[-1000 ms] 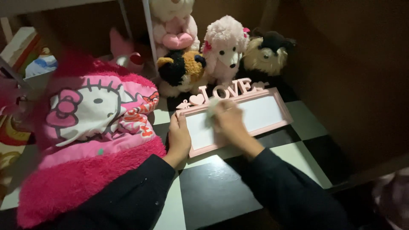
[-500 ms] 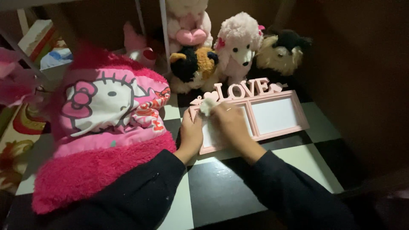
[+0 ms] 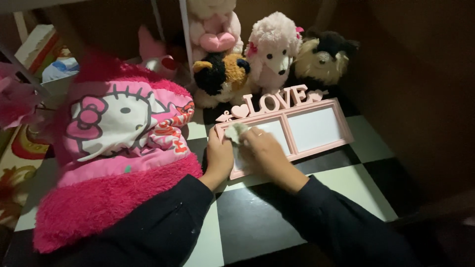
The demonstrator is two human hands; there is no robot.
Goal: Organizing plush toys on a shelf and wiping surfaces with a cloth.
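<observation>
A pink double picture frame [image 3: 319, 148] with cut-out letters and a heart along its top lies on a black-and-white checkered surface [image 3: 257, 217]. My left hand [image 3: 219, 157] grips the frame's left edge. My right hand [image 3: 264, 148] presses a small whitish wad of cloth [image 3: 235, 131] onto the frame's left pane. The right pane shows bare white. Both my sleeves are dark.
A fluffy pink cushion with a cartoon cat face [image 3: 116, 148] sits left of the frame. Behind the frame stand a calico plush [image 3: 220, 74], a pink poodle plush [image 3: 273, 47] and a dark-eared plush dog [image 3: 324, 57]. A dark wall rises at the right.
My right hand with the cloth has moved from the frame's middle to its left pane, then down a little. My left hand stays on the frame's left edge.
</observation>
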